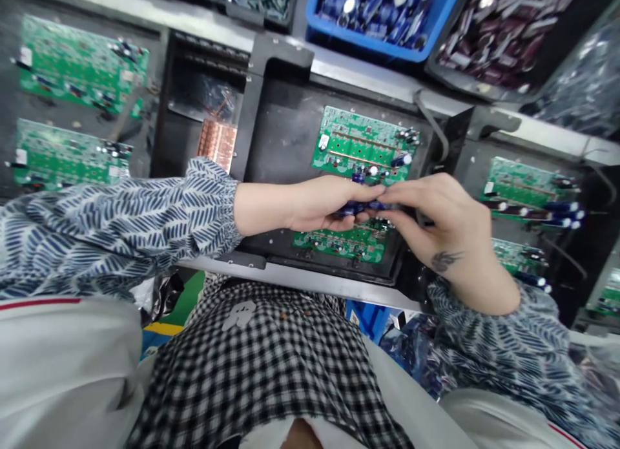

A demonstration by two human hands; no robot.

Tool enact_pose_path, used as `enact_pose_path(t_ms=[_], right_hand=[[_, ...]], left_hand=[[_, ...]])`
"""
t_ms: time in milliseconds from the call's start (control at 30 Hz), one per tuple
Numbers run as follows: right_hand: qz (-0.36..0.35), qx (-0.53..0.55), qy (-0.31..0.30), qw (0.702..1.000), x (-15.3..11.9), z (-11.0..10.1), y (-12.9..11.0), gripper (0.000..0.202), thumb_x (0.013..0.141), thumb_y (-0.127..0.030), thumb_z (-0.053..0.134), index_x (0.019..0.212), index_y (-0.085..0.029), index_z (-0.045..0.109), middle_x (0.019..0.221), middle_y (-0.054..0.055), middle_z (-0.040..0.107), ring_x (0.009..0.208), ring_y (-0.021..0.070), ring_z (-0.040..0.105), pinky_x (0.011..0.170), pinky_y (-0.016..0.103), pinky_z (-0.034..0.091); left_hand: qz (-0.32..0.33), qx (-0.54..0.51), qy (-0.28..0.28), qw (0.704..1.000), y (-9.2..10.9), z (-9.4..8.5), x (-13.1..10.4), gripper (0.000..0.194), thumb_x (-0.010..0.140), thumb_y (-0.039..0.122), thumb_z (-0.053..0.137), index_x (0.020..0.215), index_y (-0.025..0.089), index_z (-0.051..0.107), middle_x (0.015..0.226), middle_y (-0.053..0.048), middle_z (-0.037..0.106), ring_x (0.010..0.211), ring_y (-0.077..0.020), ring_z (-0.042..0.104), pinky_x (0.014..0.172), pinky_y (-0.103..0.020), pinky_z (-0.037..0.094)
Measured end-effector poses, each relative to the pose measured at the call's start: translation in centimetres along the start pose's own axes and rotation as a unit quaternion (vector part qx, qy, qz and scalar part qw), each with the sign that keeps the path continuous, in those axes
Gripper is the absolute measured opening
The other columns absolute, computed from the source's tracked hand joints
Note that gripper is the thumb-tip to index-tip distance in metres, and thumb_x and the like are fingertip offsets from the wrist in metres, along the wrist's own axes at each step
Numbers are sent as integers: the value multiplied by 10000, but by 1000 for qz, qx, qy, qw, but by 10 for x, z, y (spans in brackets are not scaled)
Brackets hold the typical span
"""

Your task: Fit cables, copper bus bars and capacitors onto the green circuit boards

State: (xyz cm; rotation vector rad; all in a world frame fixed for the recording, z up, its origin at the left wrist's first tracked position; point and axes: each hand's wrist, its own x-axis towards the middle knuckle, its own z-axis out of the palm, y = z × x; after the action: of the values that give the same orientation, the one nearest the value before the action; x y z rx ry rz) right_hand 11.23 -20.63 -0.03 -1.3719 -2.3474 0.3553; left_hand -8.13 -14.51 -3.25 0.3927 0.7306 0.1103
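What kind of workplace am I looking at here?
Probably an electronics assembly line: green circuit boards sit in black trays, a blue bin holds loose blue components, and the left hand holds more of them.

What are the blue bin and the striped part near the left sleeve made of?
The blue bin looks like smooth molded plastic, judging by its even color and rounded rim. The striped part seems metallic, perhaps copper, from its reddish shine.
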Motion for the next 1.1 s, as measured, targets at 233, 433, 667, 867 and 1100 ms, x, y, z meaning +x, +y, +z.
enact_pose_path(t_ms=[233,433,667,867,1100], right_hand=[[196,-142,0,970,1,10,39,149,899,-359,628,958,-235,687,817,68,685,851,267,615,780,420,509],[237,-178,-41,954,8,14,34,201,874,-362,634,955,-192,703,768,86,651,857,285,599,800,431,497],[229,-179,-41,956,8,14,31,154,889,-368,615,920,-233,683,810,79,695,835,298,607,770,451,489],[229,-193,-48,953,9,14,30,153,892,-357,621,897,-216,680,793,90,698,799,294,594,733,432,477],[185,-215,-2,959,3,23,32,246,917,-471,592,859,-246,673,790,54,695,849,300,605,757,446,462]], left_hand=[[85,243,-8,966,-10,-4,-2,127,864,256,639,951,165,652,818,4,571,711,-67,504,570,-152,355],[119,303,-4,946,-13,-3,-1,142,812,237,579,921,168,639,828,-5,585,700,-83,497,591,-165,388],[95,256,-6,962,-15,0,-2,274,748,161,506,997,153,621,1012,-65,690,820,-109,612,587,-144,422],[54,251,-6,966,-12,3,-8,488,885,217,542,1358,106,500,1135,-102,707,797,-103,678,547,-137,416],[151,320,-24,935,-18,-2,-4,611,877,196,619,1457,118,444,1155,-99,699,781,-98,685,616,-147,440]])
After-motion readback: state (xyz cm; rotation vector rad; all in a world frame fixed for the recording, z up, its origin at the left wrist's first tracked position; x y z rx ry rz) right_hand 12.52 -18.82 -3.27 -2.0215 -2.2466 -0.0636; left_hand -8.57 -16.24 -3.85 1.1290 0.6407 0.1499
